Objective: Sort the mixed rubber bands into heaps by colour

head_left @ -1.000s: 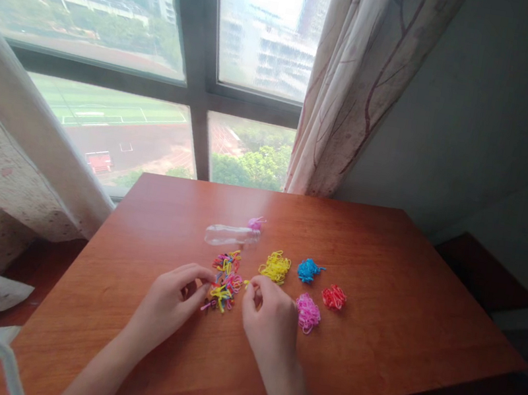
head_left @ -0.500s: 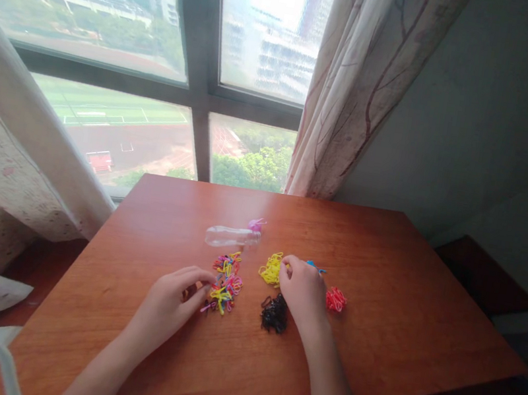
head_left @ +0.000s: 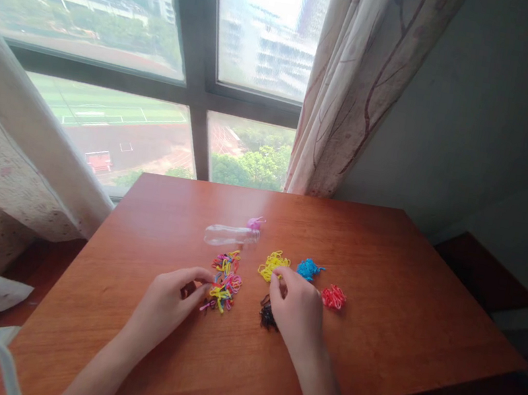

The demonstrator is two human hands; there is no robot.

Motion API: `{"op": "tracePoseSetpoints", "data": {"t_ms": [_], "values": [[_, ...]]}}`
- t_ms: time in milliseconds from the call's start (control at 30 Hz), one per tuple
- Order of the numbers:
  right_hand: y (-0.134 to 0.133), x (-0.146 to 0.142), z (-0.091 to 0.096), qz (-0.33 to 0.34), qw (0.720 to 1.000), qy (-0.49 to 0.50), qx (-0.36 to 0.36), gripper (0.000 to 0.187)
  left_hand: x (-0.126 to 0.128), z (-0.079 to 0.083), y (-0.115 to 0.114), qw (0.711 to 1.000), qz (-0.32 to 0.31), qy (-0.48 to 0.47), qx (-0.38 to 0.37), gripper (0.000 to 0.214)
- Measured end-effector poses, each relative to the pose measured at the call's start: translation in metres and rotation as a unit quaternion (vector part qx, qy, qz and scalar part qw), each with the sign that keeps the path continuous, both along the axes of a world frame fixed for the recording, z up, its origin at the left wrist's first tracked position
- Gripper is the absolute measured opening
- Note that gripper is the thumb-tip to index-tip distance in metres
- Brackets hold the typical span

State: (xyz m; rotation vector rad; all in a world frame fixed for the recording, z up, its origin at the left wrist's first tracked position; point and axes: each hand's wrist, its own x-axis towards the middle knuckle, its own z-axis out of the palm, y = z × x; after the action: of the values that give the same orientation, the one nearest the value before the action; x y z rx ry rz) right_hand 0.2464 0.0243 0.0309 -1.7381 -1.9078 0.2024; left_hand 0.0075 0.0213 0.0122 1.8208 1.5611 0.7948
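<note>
A mixed pile of small coloured rubber bands (head_left: 225, 281) lies mid-table. My left hand (head_left: 166, 305) rests at its left edge, thumb and forefinger curled together at the pile's rim; what they pinch is too small to see. My right hand (head_left: 296, 313) sits just below the yellow band pile (head_left: 273, 266), fingers curled, fingertips close to the yellow bands. It covers part of a black band pile (head_left: 267, 318). To its right lie a blue pile (head_left: 307, 269) and a red pile (head_left: 333, 296).
A clear plastic bottle (head_left: 230, 235) with a pink cap lies on its side behind the piles. The wooden table (head_left: 403, 299) stands against a window, with a curtain (head_left: 362, 86) at the back right, a curtain and cushions at the left, and a lower wooden surface at the far right.
My right hand left the mixed pile, reached the yellow pile, then drew back slightly toward me. The pink pile is now hidden and a black pile shows. My left hand stayed put.
</note>
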Motion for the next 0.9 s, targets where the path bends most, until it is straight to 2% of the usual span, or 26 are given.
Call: {"op": "tracePoseSetpoints", "data": {"t_ms": [133, 267, 633, 900], "values": [[-0.028, -0.013, -0.007, 0.062, 0.996, 0.057, 0.014, 0.019, 0.002, 0.002, 0.001, 0.999, -0.013, 0.001, 0.032, 0.018], [-0.045, -0.020, -0.014, 0.077, 0.993, 0.088, -0.004, 0.023, 0.004, 0.003, 0.002, 0.998, -0.031, -0.008, 0.046, 0.017], [-0.046, -0.039, -0.010, 0.086, 0.993, 0.069, -0.049, 0.016, 0.006, 0.009, -0.001, 0.996, -0.081, -0.019, 0.033, 0.016], [-0.050, -0.063, -0.016, 0.096, 0.990, -0.002, -0.101, 0.011, 0.005, 0.001, 0.001, 0.997, -0.053, 0.041, 0.024, 0.019]]}}
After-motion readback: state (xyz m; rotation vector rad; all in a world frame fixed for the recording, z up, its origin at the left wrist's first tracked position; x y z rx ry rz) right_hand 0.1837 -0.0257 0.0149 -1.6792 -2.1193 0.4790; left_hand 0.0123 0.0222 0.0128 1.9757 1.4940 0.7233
